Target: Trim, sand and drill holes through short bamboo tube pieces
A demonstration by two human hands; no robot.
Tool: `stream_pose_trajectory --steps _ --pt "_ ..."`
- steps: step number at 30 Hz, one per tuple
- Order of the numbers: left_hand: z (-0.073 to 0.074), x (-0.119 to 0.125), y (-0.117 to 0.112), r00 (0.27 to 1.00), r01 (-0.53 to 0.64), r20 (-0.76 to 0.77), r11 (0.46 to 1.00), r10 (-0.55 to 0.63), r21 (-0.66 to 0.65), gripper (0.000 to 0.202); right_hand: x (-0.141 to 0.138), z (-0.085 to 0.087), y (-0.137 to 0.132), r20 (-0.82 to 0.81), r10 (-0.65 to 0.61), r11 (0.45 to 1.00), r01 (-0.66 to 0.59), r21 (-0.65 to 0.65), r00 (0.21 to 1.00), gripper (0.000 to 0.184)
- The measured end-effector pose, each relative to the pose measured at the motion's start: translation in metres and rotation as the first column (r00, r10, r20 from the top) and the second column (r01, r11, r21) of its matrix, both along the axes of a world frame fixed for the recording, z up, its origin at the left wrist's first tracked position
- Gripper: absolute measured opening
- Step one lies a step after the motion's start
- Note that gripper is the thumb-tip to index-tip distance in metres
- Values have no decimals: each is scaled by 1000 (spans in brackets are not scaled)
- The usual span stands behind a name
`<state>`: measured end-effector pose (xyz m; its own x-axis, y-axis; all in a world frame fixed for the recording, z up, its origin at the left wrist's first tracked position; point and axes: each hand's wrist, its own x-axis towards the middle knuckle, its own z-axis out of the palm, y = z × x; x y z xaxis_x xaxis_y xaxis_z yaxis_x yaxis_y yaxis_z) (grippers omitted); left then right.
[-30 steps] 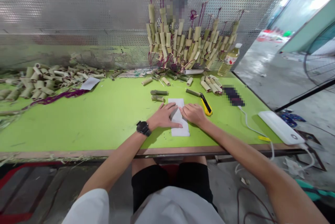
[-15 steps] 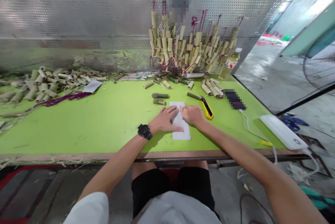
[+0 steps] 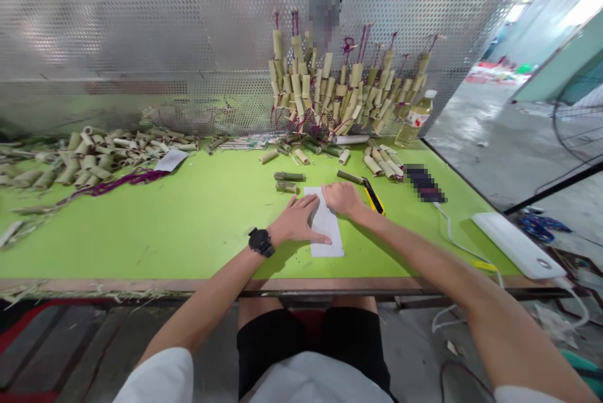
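Note:
A folded white sheet of paper point(image 3: 327, 236) lies flat on the green tabletop in front of me. My left hand point(image 3: 298, 220) is open and spread over its left part, thumb stretched across the lower half. My right hand point(image 3: 345, 197) is closed, knuckles curled, and presses on the paper's upper right edge; nothing shows inside its fingers. Just right of that hand lies a yellow box cutter point(image 3: 374, 197), partly behind my forearm. Above the paper sit two short bamboo pieces point(image 3: 289, 177), and a thin dark bamboo piece point(image 3: 350, 176) lies near the cutter.
Strung bamboo tubes point(image 3: 348, 92) lean on the perforated metal panel point(image 3: 226, 26). A bamboo pile point(image 3: 89, 158) with purple cord point(image 3: 125, 182) is at left. At right are a bottle point(image 3: 414, 120), a blurred-out phone point(image 3: 424, 183) and a white power bank point(image 3: 516, 246).
My right fist has slid slightly up and left along the paper's edge. My left hand stays spread on the sheet. The whole view has shifted slightly.

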<state>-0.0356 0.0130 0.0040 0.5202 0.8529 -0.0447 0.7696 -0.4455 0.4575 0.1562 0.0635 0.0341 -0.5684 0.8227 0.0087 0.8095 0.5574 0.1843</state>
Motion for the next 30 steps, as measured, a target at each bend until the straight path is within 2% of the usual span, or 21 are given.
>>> stream_pose_trajectory --steps 7,11,14,21,26,30 --pt "1 0 4 999 30 -11 1000 -30 -4 144 -4 -5 -20 14 115 993 -114 -37 993 56" --pt "4 0 4 998 28 -51 999 -29 -19 146 -6 3 4 56 4 1000 -2 -24 998 53" --pt "5 0 3 998 11 -61 1000 -12 -20 147 -7 8 14 60 -1 1000 2 -15 998 53" --pt "3 0 6 997 27 -65 999 -29 -29 147 -1 1 -28 81 109 993 -104 -60 991 56" --pt "5 1 4 996 17 -86 999 -19 -33 150 -5 6 -3 75 20 999 -18 -29 997 60" --pt "6 1 5 997 17 -80 999 -19 -28 150 -6 4 -5 67 90 995 -87 -47 994 58"
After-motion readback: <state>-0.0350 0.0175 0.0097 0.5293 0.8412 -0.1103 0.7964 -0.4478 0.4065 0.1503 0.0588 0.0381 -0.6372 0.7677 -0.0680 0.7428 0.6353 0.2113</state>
